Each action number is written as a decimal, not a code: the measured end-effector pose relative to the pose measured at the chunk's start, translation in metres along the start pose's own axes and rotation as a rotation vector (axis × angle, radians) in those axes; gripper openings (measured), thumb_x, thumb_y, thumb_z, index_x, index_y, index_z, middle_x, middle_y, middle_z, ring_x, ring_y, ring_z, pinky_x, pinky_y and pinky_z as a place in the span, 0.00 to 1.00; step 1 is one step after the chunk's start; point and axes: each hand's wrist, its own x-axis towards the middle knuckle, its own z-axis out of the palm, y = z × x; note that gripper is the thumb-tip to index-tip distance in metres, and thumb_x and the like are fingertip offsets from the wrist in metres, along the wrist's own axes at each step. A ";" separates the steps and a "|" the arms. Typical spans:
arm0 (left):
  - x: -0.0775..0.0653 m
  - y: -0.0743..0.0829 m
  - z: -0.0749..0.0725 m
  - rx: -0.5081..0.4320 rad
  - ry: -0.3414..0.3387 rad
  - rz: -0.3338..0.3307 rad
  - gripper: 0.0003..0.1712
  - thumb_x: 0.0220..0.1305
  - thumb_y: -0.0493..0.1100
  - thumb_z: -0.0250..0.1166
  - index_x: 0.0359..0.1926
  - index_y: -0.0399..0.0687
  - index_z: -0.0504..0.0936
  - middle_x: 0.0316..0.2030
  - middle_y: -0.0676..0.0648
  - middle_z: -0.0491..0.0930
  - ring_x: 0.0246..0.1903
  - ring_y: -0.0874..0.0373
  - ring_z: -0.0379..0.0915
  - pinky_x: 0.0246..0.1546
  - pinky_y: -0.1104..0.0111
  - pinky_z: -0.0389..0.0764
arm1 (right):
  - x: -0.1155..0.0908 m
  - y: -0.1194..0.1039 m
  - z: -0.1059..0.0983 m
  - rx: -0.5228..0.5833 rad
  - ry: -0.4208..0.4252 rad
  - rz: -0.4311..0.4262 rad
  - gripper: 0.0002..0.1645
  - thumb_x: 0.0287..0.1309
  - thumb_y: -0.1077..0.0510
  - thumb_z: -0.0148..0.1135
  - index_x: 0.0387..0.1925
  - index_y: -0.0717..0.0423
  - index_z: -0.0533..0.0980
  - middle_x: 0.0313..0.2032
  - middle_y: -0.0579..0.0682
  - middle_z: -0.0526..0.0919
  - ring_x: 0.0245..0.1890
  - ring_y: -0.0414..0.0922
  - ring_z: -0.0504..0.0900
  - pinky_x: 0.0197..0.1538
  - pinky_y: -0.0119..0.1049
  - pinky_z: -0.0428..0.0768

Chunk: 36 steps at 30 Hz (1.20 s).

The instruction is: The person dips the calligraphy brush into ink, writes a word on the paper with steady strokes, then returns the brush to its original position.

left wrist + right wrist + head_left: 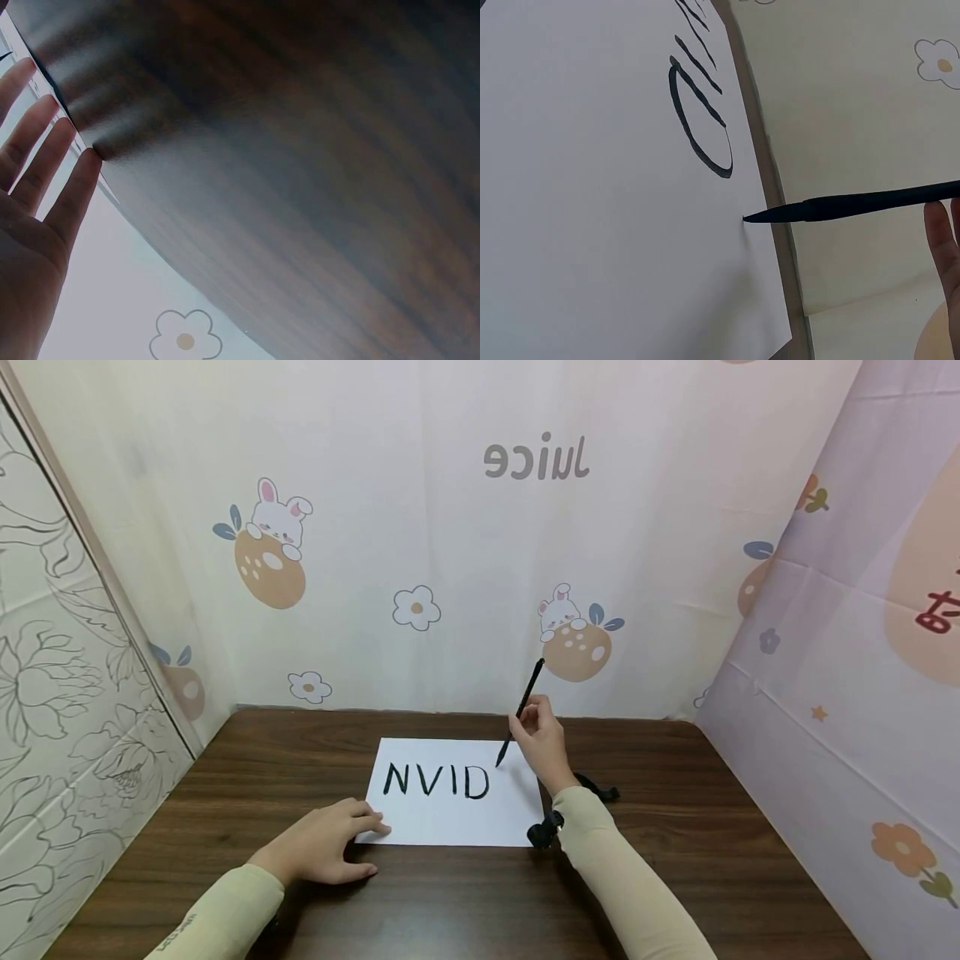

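A white sheet of paper (450, 822) lies on the wooden table, with the black letters NVID (437, 782) across it. My right hand (542, 743) pinches a slim black brush (521, 711) by its handle, over the sheet's right part. In the right wrist view the pointed dark tip of the brush (840, 208) is right at the paper (615, 225), beyond the D. My left hand (330, 843) rests at the sheet's lower left corner, fingers spread. The left wrist view shows these fingers (75, 195) extended along the paper's edge.
The dark wooden table (390, 910) reaches back to a printed curtain (360, 527) with bunnies and flowers. A black strap with a small device (545, 831) is on my right wrist. Patterned panels stand at both sides.
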 end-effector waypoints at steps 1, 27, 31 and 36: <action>0.000 0.000 0.000 0.000 0.000 -0.001 0.25 0.56 0.59 0.72 0.54 0.58 0.84 0.52 0.52 0.78 0.49 0.58 0.75 0.45 0.60 0.80 | 0.000 0.000 0.000 -0.002 -0.001 -0.001 0.15 0.66 0.62 0.63 0.50 0.56 0.69 0.35 0.51 0.77 0.36 0.46 0.76 0.39 0.32 0.77; 0.000 -0.002 0.002 -0.001 0.014 0.006 0.25 0.56 0.60 0.72 0.53 0.59 0.84 0.52 0.53 0.78 0.49 0.58 0.76 0.44 0.60 0.80 | -0.006 0.002 0.001 0.002 -0.042 0.033 0.15 0.65 0.64 0.63 0.49 0.52 0.68 0.35 0.50 0.74 0.35 0.46 0.73 0.37 0.31 0.75; 0.000 -0.002 0.002 0.003 0.021 0.013 0.25 0.56 0.60 0.72 0.53 0.59 0.84 0.52 0.53 0.79 0.49 0.58 0.76 0.44 0.60 0.81 | -0.006 0.002 0.001 -0.002 -0.044 0.037 0.16 0.65 0.64 0.63 0.48 0.52 0.67 0.34 0.50 0.73 0.35 0.46 0.73 0.36 0.31 0.74; 0.000 -0.002 0.003 0.005 0.028 0.016 0.25 0.55 0.59 0.72 0.53 0.58 0.85 0.51 0.52 0.79 0.48 0.58 0.76 0.43 0.60 0.81 | -0.008 0.002 0.000 -0.005 -0.047 0.038 0.16 0.64 0.63 0.63 0.47 0.51 0.67 0.34 0.49 0.73 0.33 0.46 0.73 0.34 0.32 0.73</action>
